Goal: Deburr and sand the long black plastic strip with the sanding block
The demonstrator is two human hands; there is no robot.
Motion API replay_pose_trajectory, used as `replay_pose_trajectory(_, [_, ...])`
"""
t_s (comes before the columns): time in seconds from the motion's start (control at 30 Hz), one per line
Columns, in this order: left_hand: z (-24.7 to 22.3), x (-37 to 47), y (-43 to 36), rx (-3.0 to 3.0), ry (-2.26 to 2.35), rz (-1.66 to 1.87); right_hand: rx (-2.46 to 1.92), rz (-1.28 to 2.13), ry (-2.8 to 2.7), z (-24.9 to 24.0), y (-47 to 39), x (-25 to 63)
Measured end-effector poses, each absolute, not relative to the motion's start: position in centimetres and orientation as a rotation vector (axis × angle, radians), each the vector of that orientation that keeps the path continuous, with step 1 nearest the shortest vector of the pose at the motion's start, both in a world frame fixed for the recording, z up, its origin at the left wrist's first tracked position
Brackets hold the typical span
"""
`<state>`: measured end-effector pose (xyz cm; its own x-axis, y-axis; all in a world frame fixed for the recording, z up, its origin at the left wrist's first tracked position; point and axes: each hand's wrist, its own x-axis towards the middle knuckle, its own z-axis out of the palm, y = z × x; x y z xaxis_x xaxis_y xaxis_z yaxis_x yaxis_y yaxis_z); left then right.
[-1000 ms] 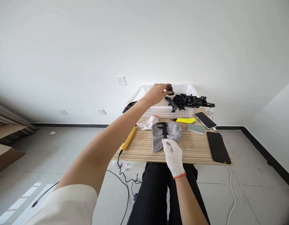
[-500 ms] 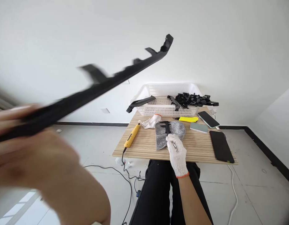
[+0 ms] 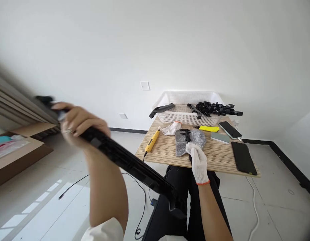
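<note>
My bare left hand (image 3: 80,122) is wrapped round a long black plastic strip (image 3: 134,167), which slants from upper left down over my lap. The strip's upper end is blurred. On my right hand (image 3: 198,162) is a white knitted glove with an orange cuff. Its fingers are pinched together at the lower part of a black caliper (image 3: 187,134), which lies over a grey cloth pad (image 3: 180,145). The glove partly hides what the fingertips hold.
A white basket (image 3: 180,118) with several black parts stands at the table's (image 3: 165,150) back. Around the pad are a yellow corded tool (image 3: 152,141), a white glove (image 3: 172,129), a yellow cutter (image 3: 209,128) and phones (image 3: 243,158). A cardboard box (image 3: 24,154) is at left.
My left hand has moved right and turned the black strip, whose far end now points down over my lap. The camera view has shifted left. My right hand stays at the caliper.
</note>
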<state>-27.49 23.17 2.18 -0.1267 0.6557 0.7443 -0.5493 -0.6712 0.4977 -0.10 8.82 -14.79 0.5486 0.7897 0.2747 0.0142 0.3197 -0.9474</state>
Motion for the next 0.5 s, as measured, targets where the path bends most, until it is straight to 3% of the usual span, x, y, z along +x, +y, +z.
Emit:
replay_pose_trajectory(0.1, [1.9, -22.5, 25.4, 1.184, -0.081, 1.656, -1.067, 0.821, -1.042, -13.6, 7.8, -0.5])
replay_pose_trajectory(0.3, [2.3, -12.3, 26.0, 1.371, 0.39, 1.475, -0.705, 1.571, -1.001, -12.2, 6.5, -1.0])
replay_pose_trajectory(0.5, [3.5, -11.8, 24.0, 1.828, 0.655, 1.248, -0.763, 1.387, -0.942, -12.7, 6.9, 0.6])
